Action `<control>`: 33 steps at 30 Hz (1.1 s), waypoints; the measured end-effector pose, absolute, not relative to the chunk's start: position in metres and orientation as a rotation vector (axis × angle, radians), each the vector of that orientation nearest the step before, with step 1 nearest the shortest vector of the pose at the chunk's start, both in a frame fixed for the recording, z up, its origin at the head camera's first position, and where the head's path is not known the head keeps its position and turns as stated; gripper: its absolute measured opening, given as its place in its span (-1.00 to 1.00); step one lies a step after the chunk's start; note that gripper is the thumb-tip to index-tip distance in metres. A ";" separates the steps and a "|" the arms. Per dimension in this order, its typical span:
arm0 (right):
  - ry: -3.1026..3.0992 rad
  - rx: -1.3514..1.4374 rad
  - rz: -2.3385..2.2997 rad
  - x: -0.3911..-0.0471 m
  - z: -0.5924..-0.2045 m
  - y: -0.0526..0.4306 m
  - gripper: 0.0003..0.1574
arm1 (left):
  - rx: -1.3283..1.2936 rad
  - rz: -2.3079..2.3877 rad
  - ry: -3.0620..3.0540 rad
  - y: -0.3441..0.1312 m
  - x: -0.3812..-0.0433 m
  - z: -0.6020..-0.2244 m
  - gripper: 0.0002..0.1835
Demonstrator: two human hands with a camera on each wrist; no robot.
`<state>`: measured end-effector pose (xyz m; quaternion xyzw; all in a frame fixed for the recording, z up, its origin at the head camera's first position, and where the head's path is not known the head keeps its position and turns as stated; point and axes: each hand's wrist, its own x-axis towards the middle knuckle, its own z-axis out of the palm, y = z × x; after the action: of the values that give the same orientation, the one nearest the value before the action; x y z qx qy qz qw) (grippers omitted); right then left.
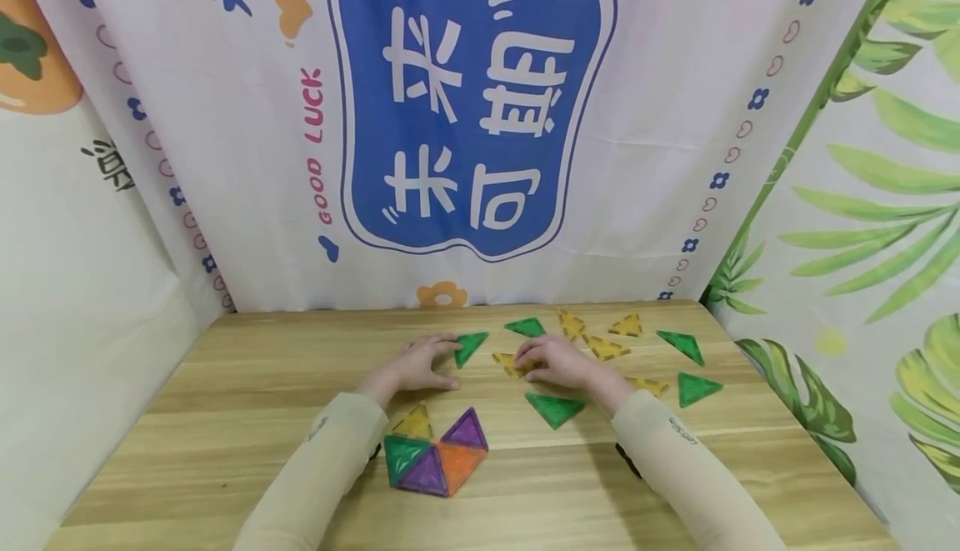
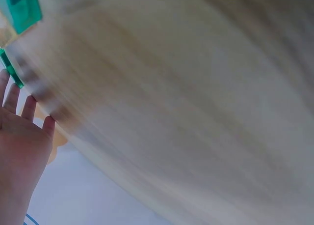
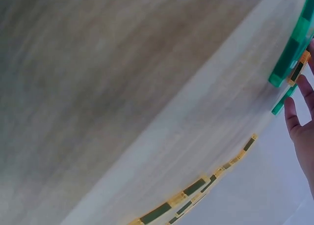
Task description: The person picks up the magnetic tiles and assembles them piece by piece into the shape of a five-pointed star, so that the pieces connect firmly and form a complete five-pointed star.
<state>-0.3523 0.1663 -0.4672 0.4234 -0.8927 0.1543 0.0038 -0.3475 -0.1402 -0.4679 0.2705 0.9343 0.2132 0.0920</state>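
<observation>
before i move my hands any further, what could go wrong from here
The left sleeve lies close beside the cluster of coloured tiles, so drawing that arm back might knock the cluster out of shape. The right hand, with its fingers at a yellow tile, is close to a green tile just beyond, which a sideways or forward move could nudge.

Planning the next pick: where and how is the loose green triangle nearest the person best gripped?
Probably pinch the green triangle by its left corner, coming from the left: it lies flat, that corner tapers between two edges, and the right hand and forearm crowd its far and right sides.
</observation>
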 end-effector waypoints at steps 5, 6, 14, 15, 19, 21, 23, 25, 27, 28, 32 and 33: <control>-2.806 1.271 0.489 -0.349 -0.467 0.161 -0.75 | 0.814 0.628 2.790 -0.141 -0.348 -0.469 -0.19; -2.809 1.241 0.476 -0.349 -0.467 0.159 -0.77 | 0.816 0.627 2.790 -0.141 -0.348 -0.469 -0.20; -2.872 1.010 0.358 -0.345 -0.472 0.145 -0.57 | 0.819 0.633 2.786 -0.142 -0.349 -0.470 -0.19; -2.877 1.006 0.357 -0.345 -0.473 0.145 -0.54 | 0.820 0.632 2.788 -0.142 -0.349 -0.471 -0.19; -2.885 1.048 0.365 -0.347 -0.474 0.145 -0.53 | 0.830 0.624 2.788 -0.142 -0.348 -0.471 -0.19; -2.872 1.105 0.398 -0.348 -0.473 0.146 -0.57 | 0.831 0.620 2.787 -0.142 -0.348 -0.470 -0.19; -2.848 1.179 0.432 -0.349 -0.473 0.148 -0.61 | 0.829 0.618 2.786 -0.142 -0.348 -0.470 -0.19; -2.808 1.265 0.448 -0.350 -0.473 0.149 -0.64 | 0.820 0.617 2.781 -0.142 -0.348 -0.470 -0.19; -2.784 1.328 0.463 -0.350 -0.472 0.150 -0.66 | 0.813 0.622 2.775 -0.142 -0.348 -0.469 -0.20; -2.776 1.349 0.466 -0.351 -0.472 0.151 -0.67 | 0.811 0.621 2.772 -0.142 -0.348 -0.469 -0.20; -2.797 1.338 0.504 -0.349 -0.471 0.152 -0.66 | 0.809 0.616 2.769 -0.142 -0.347 -0.468 -0.19; -2.813 1.305 0.513 -0.349 -0.471 0.153 -0.64 | 0.807 0.615 2.769 -0.142 -0.347 -0.467 -0.19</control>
<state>-0.3487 0.1526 -0.4708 0.4152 -0.8950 0.1631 -0.0007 -0.3468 -0.1416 -0.4672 0.2724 0.9346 0.2075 0.0963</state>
